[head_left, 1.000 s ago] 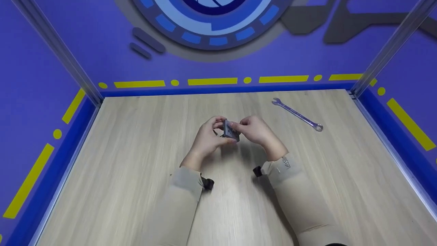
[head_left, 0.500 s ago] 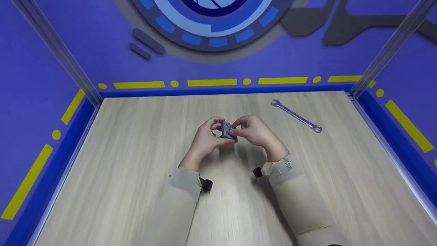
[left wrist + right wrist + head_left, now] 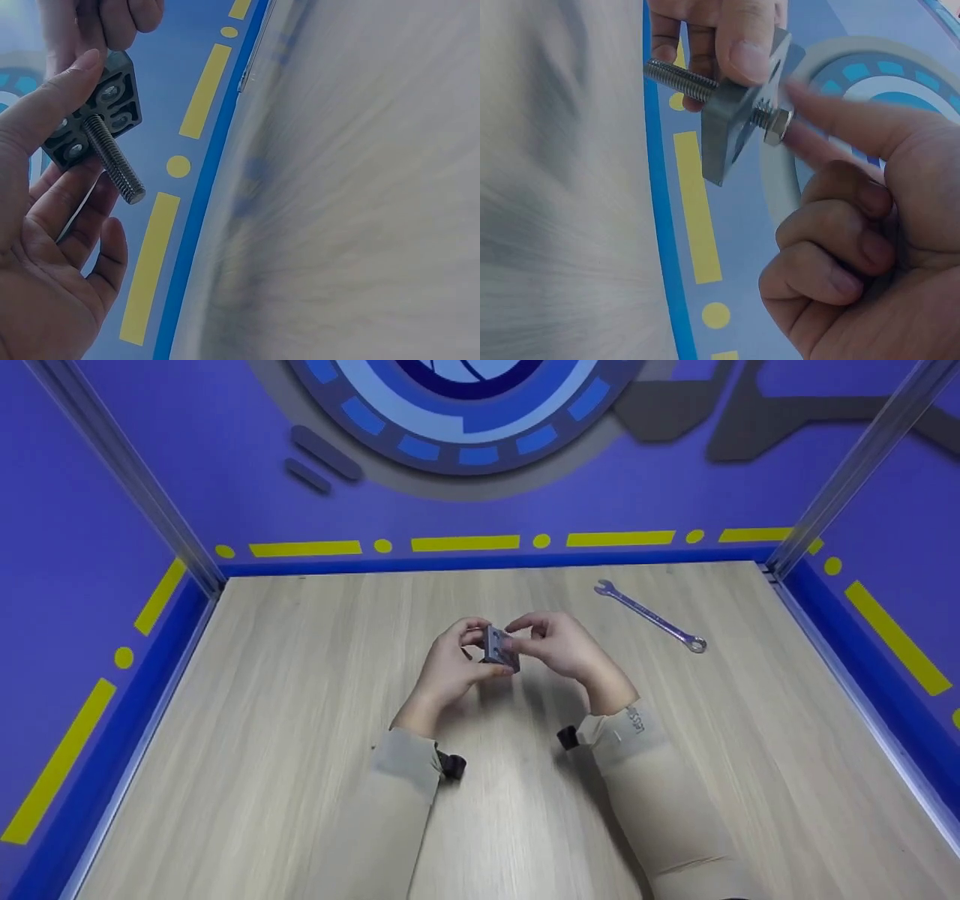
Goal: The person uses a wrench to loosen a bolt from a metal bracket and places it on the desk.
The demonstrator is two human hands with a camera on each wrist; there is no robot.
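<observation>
A grey block [image 3: 496, 649] with holes and recesses is held up above the table between both hands. My left hand [image 3: 448, 664] grips its edges with thumb and fingers. Through the block's middle runs a long threaded bolt [image 3: 681, 81], its shank standing out on the left-palm side, as the left wrist view also shows. The bolt's hex head [image 3: 780, 126] sits a short way off the opposite face. Thumb and index finger of my right hand [image 3: 559, 649] are around that head, their tips blurred; the other fingers curl into the palm.
A combination wrench [image 3: 651, 616] lies at the back right of the wooden table [image 3: 300, 660]. Blue-purple panels [image 3: 247, 457] with yellow marks enclose the table at the back and sides. Small black cameras [image 3: 451, 766] are strapped at the wrists.
My right thumb and index finger have shifted around the bolt head, the index finger now spread further from the thumb. The left hand keeps its grip, with the block turned slightly. The wrench stays put.
</observation>
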